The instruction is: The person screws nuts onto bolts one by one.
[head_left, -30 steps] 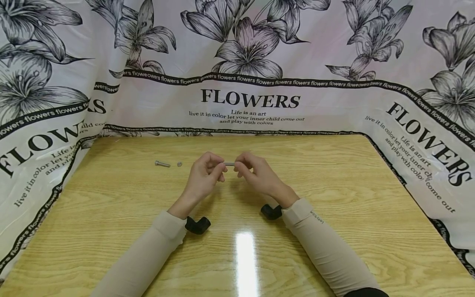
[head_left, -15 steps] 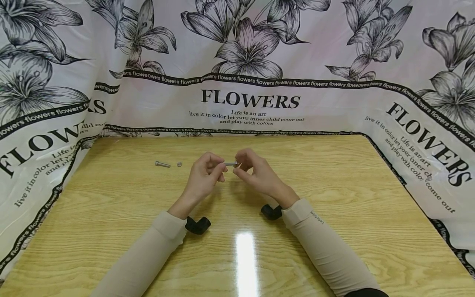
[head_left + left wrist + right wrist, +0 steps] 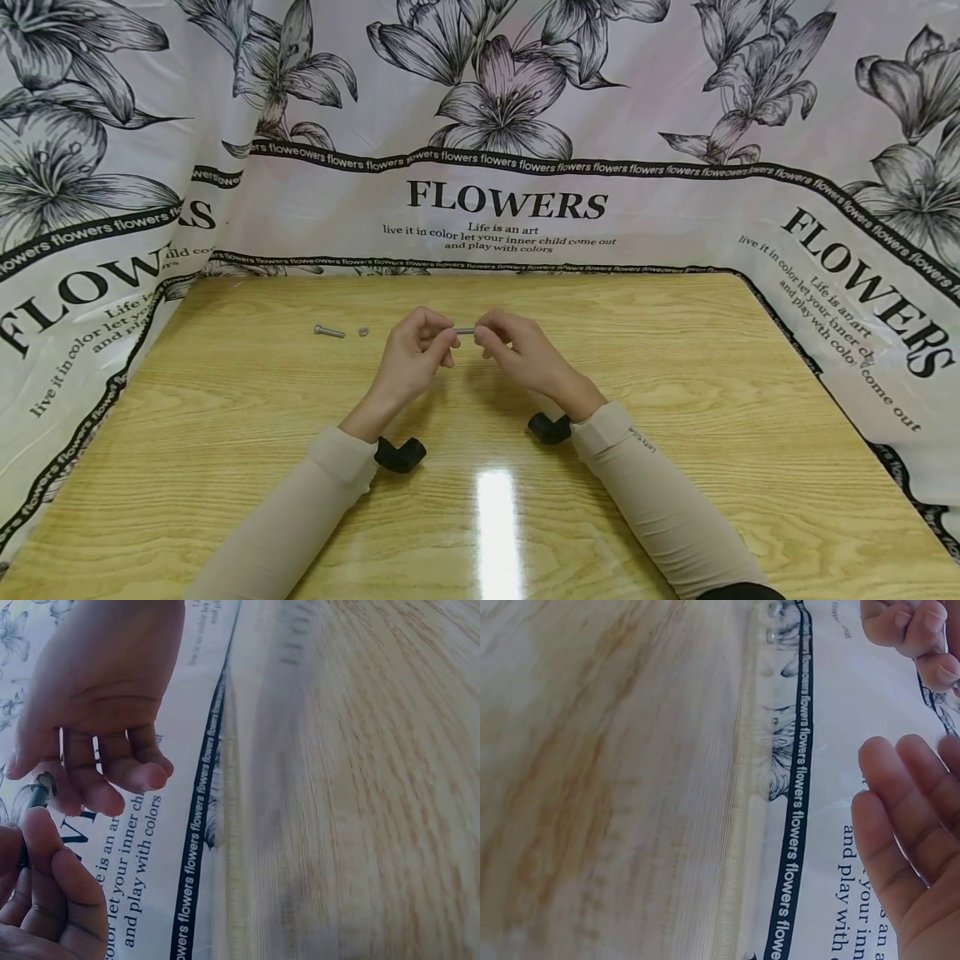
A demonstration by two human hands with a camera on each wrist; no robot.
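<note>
Over the table, both hands meet at a small metal bolt (image 3: 464,332), held about level. My left hand (image 3: 411,357) pinches one end of it between thumb and fingers, hiding that end. At the other end my right hand (image 3: 525,350) has its thumb and forefinger closed on a nut, which the fingers cover in the head view. The left wrist view shows that nut (image 3: 46,781) at the tip of the threaded shank, between the right thumb and fingers. The other right fingers are loosely spread. A second bolt (image 3: 328,331) and a loose nut (image 3: 363,332) lie left of the hands.
The wood-grain table (image 3: 480,417) reaches back to a white flower-printed curtain (image 3: 510,208), which also hangs along both sides. Black wrist pieces (image 3: 400,456) jut inward from the sleeve cuffs.
Half a second ago the right thumb and forefinger were apart, showing the nut at the bolt's end; they have closed on it again. The left hand has stayed in place.
</note>
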